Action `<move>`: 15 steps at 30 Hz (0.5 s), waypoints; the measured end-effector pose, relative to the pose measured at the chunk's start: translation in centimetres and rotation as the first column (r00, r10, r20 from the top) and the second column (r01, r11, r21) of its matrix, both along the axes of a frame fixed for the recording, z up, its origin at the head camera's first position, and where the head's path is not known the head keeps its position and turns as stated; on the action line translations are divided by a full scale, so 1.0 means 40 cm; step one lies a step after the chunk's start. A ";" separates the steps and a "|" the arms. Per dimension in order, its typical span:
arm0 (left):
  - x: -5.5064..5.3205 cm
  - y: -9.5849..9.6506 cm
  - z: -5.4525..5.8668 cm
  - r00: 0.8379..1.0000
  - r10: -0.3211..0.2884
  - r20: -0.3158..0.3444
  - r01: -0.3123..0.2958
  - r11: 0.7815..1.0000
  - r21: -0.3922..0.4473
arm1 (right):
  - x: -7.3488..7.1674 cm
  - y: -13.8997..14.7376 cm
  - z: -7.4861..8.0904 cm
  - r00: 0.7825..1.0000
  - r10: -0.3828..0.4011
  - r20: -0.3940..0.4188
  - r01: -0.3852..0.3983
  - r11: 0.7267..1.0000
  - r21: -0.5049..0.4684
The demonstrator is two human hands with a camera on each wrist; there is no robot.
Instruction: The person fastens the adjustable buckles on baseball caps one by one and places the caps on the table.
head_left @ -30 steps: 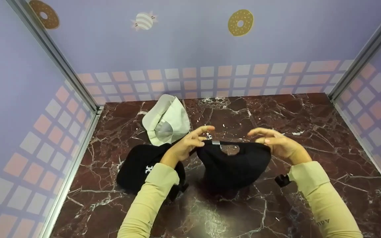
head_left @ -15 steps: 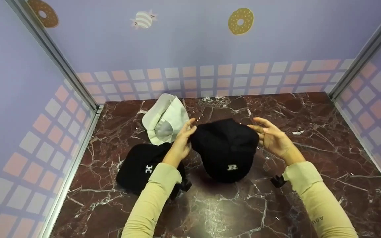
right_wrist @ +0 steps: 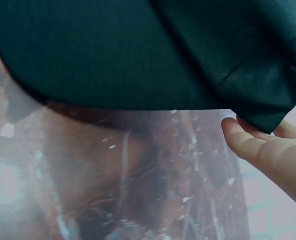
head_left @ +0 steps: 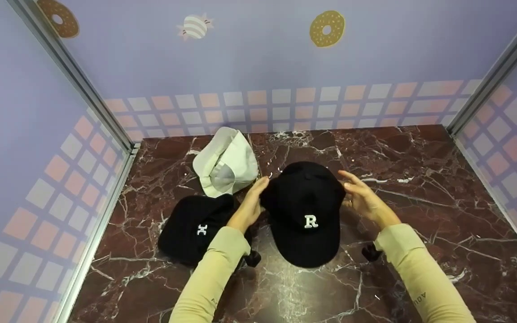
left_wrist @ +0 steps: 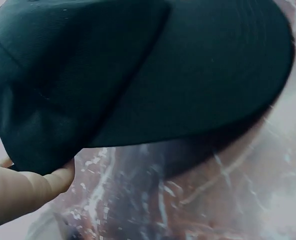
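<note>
The black cloth baseball cap with a curved brim (head_left: 305, 188) is sitting between the person's hands over the dark red, white-veined marbled bench (head_left: 429, 188), its brim pointing toward the wearer and its raised white letter R (head_left: 311, 221) facing up. On my wrist feeds I am seeing the left hand (head_left: 250, 202) pinching one side edge and the right hand (head_left: 367, 199) pinching the opposite one. A shadow is showing beneath the brim; I cannot tell whether any part is touching down. A second black cloth cap with a white emblem (head_left: 180, 231) is lying on the left, partly behind the left sleeve (head_left: 209, 276). An off-white cloth cap (head_left: 240, 163) is lying farther back.
</note>
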State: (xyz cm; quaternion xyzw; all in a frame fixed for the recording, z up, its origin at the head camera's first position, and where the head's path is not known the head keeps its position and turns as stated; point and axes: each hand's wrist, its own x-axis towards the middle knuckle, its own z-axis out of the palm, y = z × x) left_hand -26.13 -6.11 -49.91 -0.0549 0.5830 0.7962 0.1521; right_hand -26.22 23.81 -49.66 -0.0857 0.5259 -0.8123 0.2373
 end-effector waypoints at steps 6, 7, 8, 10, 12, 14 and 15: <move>0.004 0.010 -0.033 0.999 -0.024 0.040 0.028 0.994 -0.101 | 0.007 0.000 -0.037 0.999 -0.024 0.028 0.021 0.997 0.076; 0.005 0.011 -0.037 0.998 -0.027 0.050 0.033 0.992 -0.119 | 0.008 0.001 -0.042 0.999 -0.028 0.032 0.025 0.996 0.087; 0.004 0.011 -0.040 0.998 -0.029 0.058 0.036 0.990 -0.134 | 0.008 0.002 -0.047 0.999 -0.033 0.037 0.029 0.995 0.100; 0.004 0.010 -0.046 0.997 -0.036 0.070 0.048 0.984 -0.171 | 0.009 0.005 -0.055 0.998 -0.040 0.041 0.035 0.992 0.123; 0.003 0.009 -0.051 0.996 -0.042 0.073 0.057 0.977 -0.207 | 0.009 0.009 -0.063 0.998 -0.039 0.039 0.033 0.988 0.150; 0.003 0.007 -0.053 0.996 -0.052 0.068 0.066 0.970 -0.234 | 0.009 0.013 -0.068 0.999 -0.034 0.031 0.027 0.984 0.178; 0.003 0.007 -0.053 0.996 -0.056 0.062 0.070 0.965 -0.253 | 0.009 0.016 -0.070 0.999 -0.030 0.024 0.025 0.982 0.187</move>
